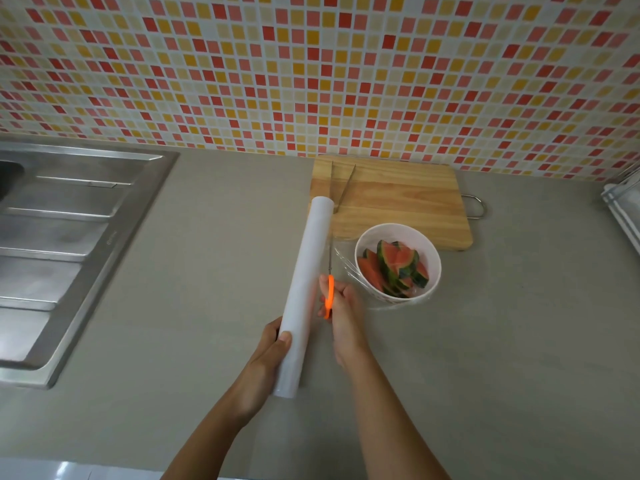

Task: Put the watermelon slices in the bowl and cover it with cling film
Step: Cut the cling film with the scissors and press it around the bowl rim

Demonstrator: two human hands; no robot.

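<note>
A white bowl [434, 268] on the grey counter holds several watermelon slices [394, 268]. Clear cling film [343, 268] is stretched over the bowl and runs left to a long white roll [308, 271]. My left hand [273, 344] grips the near end of the roll, which is lifted and points away from me. My right hand [341, 306] holds orange-handled scissors [330, 289]; their blades point away from me, in the film between roll and bowl.
A wooden cutting board [398, 199] with metal tongs [341, 185] on it lies behind the bowl against the tiled wall. A steel sink and drainer [69, 237] fill the left side. A rack [623, 209] shows at the right edge.
</note>
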